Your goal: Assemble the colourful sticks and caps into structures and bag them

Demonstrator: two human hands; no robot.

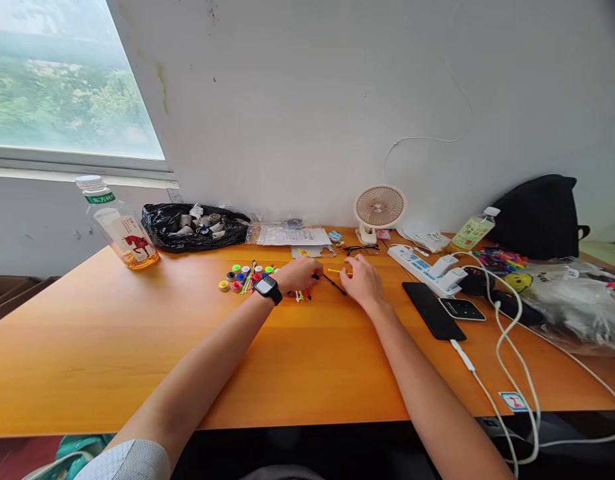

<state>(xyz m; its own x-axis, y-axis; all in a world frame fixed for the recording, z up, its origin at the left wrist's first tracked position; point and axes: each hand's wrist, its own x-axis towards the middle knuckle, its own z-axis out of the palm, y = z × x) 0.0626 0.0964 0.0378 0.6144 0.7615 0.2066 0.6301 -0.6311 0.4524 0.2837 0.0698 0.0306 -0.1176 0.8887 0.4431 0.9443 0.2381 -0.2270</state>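
My left hand [300,275], with a watch [268,288] on its wrist, is closed over the table with fingers curled down. A small dark piece shows at its fingertips, too small to name. Just to the right, my right hand [363,280] bends its thumb and fingers around a thin yellow strip [334,271], whose far part the hand hides. Between the hands a thin black strip [334,285] lies slanted on the table. Left of and partly under my left hand are small round coloured caps [236,286] and a bunch of coloured strips [247,280].
A large tea bottle [125,233] and a black bag of rolls [195,230] stand back left. Behind the hands are glasses [362,250] and a fan [380,208]. To the right lie a power strip [422,270], a phone [432,312], looping white cables and plastic bags [577,300].
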